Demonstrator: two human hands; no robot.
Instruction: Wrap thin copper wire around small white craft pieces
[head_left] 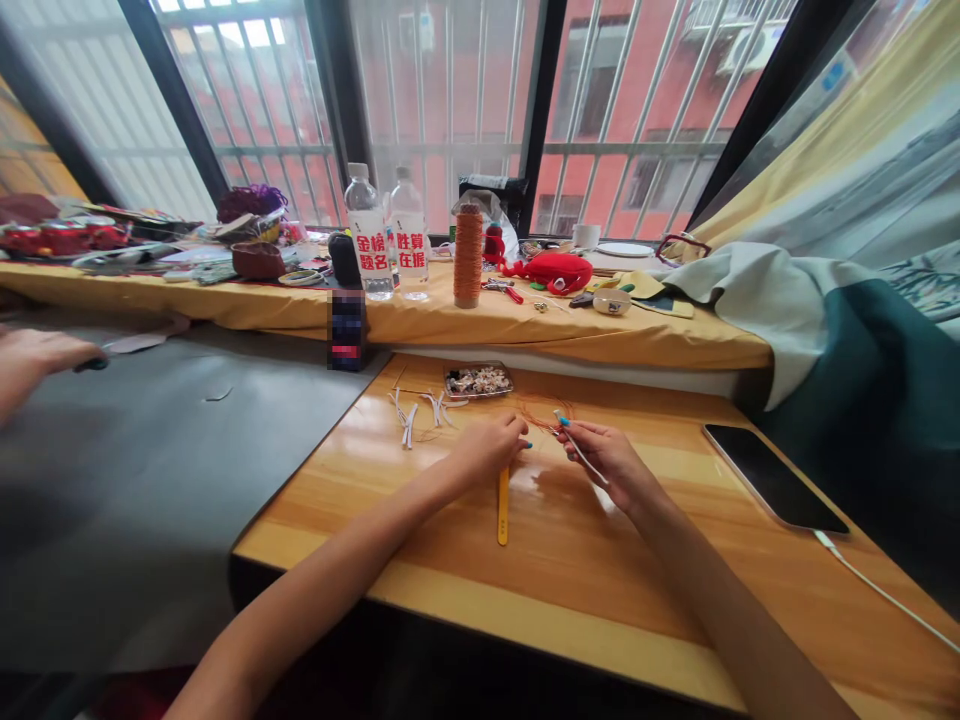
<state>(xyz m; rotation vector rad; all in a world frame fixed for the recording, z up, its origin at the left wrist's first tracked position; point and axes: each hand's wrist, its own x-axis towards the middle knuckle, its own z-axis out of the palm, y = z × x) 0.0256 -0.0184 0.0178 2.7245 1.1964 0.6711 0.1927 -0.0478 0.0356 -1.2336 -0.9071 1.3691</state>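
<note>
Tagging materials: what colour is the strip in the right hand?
The strip in the right hand is white; the head view shows it best.

Right fingers pinch a white strip.

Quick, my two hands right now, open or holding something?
Left hand: curled closed; can't tell if holding anything.
Right hand: closed, holding a white strip.

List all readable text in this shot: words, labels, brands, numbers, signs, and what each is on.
"金榜题名": red, left clear plastic bottle
"胜算在握": red, right clear plastic bottle
Yellow stick-shaped tool: tiny dark marks near its near end, too small to read
Dark upright object below the bottles: pixelated, unreadable
No brand or number legible.
</note>
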